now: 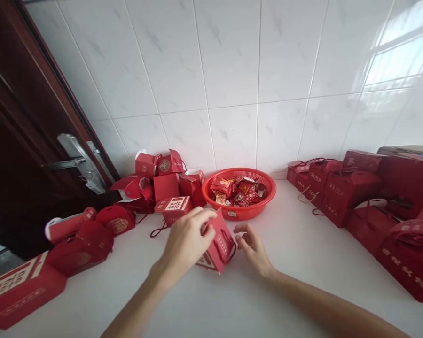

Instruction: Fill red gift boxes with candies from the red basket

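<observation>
While the left hand [192, 232] touches the small red cardboard box [221, 244] (probably steadying it; grip unclear), the loosely open right hand [254, 251] hovers beside its dark-red cord handle [233, 254].

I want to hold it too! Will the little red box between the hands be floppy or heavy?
The red box has flat, card-like sides, so it's probably light and fairly stiff, though I can't see inside. Its cord handle looks thin and bendy, so it might swing or flop.
</observation>
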`<state>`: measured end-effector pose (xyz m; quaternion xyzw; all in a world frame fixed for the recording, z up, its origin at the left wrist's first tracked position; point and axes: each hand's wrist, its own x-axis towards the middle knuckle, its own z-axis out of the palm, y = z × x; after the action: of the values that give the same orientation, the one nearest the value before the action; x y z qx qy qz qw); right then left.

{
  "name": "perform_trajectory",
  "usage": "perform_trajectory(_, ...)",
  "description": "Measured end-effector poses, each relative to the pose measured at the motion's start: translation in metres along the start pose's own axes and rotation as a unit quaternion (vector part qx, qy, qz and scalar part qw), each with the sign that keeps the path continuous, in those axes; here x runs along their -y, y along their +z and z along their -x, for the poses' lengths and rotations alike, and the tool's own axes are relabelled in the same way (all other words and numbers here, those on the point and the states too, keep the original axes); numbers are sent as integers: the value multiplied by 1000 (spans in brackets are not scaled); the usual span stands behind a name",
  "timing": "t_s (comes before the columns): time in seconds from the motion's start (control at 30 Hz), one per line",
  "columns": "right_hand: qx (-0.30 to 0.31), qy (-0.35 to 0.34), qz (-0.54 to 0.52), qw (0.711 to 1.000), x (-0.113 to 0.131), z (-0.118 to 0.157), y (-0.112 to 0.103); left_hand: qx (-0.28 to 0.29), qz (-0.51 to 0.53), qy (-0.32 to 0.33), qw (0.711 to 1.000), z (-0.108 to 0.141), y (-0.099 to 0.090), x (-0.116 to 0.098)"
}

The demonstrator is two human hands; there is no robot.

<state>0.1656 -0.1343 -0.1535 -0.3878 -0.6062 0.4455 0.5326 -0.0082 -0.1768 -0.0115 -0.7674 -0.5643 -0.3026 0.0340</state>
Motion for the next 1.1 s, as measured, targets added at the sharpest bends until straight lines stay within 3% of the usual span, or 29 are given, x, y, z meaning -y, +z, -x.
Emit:
perform_trajectory(0.13, -55, -23, 24, 998, 10, 2, -22, 54, -37, 45, 997, -6, 43, -19)
perform_trajectory(0.27, -58, -40, 30, 997, 24, 8, -30, 90, 34, 49, 994, -11, 58, -36)
perform_trajectory(0.4, -40, -103, 34, 993, 36, 9, -31, 112, 172, 67, 976, -16, 47, -43)
perform_trajectory(0.53, -42, -175, 107, 978, 38, 9, -33, 183, 244, 62, 950, -20, 38, -40)
perform_trajectory(0.67, -33, -167, 155, 973, 37, 10, -36, 223, 271, 69, 934, -20, 36, -37)
perform_trajectory(0.83, -26, -127, 162, 978, 36, 12, -37, 267, 218, 38, 938, -21, 27, -26)
perform_trajectory(1.0, -43, -136, 163, 976, 34, 13, -36, 232, 105, -16, 967, -25, 12, -7)
perform_trajectory(1.1, -44, -130, 158, 978, 32, 14, -36, 237, 74, -42, 968, -31, 8, 9)
